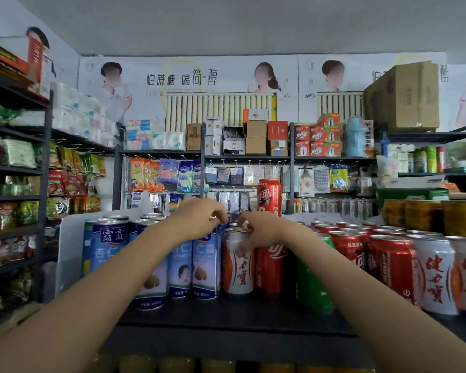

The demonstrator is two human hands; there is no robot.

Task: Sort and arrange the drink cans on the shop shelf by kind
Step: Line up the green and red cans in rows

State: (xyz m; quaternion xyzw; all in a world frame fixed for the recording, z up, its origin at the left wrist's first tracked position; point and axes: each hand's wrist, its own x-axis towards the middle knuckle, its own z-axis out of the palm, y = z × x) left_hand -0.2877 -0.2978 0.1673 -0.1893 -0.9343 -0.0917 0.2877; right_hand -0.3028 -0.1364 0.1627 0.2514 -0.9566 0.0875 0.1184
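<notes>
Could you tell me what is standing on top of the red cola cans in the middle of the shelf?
One red cola can stands raised above the middle cans, upright. Its base is hidden behind the right hand, so what it rests on cannot be seen.

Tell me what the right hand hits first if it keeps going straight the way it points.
Probably the white and orange can: the right hand points left, fingers at its top. Beyond stands a blue can; depth is unclear.

left hand [199, 219]: above blue can [206, 265], fingers curled on its top | right hand [261, 230]: fingers curled on white-orange can [237, 265] rim | both forearms extended forward
</notes>
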